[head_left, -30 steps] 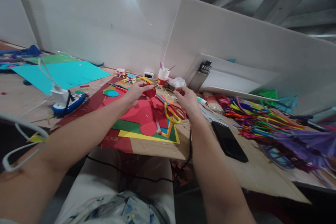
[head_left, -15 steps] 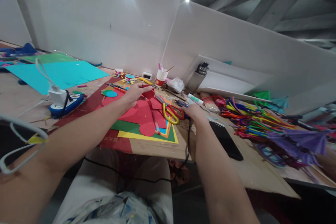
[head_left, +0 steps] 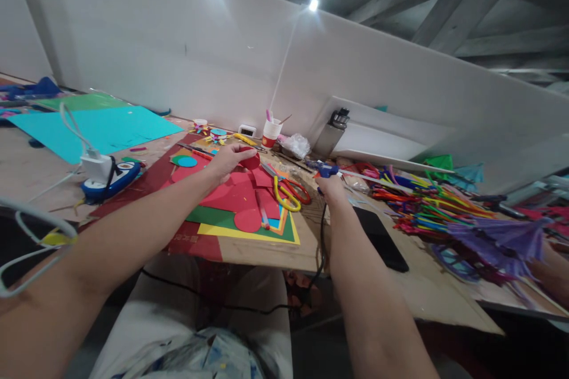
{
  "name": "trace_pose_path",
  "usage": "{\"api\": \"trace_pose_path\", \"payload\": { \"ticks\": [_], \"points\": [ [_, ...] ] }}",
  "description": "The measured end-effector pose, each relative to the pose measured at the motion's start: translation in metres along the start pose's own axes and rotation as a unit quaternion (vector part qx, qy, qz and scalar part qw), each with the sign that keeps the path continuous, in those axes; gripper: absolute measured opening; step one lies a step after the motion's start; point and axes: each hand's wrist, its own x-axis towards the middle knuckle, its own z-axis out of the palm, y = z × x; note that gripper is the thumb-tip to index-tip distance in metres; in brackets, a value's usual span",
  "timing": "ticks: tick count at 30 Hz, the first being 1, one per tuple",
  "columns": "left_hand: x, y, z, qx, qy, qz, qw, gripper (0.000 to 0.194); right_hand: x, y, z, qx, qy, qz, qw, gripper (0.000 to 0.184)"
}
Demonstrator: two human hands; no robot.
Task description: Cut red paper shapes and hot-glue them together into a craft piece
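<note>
Left hand (head_left: 229,161) grasps red paper roll (head_left: 250,159); right hand (head_left: 331,188) grips blue glue gun (head_left: 326,170) above counter (head_left: 262,251), beside scissors (head_left: 288,191).

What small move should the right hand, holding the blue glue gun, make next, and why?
Probably bring the glue gun leftward to the red paper roll. The left hand holds that roll above the red sheets, while the right hand has the gun raised, apart from it, beyond the scissors.
</note>
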Motion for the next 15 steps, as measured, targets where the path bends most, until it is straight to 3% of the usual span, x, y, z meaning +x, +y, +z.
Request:
{"api": "trace_pose_path", "payload": {
  "ticks": [3,7,8,11,15],
  "points": [
    [-0.002,0.003,0.001,0.001,0.003,-0.003,1.0,0.027,-0.005,-0.013,0.0,0.096,0.015,0.02,0.995,0.011],
    [-0.004,0.008,0.002,0.0,0.014,-0.01,1.0,0.024,-0.021,-0.037,0.0,0.227,-0.008,-0.01,0.974,0.024],
    [-0.004,0.009,0.002,-0.003,0.019,-0.012,1.0,0.024,-0.027,-0.042,0.0,0.263,-0.022,-0.026,0.964,0.026],
    [-0.003,0.012,0.001,-0.015,0.033,-0.009,0.999,0.024,-0.045,-0.055,-0.003,0.415,-0.098,-0.109,0.898,0.029],
    [-0.001,0.013,-0.002,-0.015,0.033,-0.005,0.999,0.028,-0.066,-0.062,-0.007,0.414,-0.17,-0.181,0.876,0.028]
  ]
}}
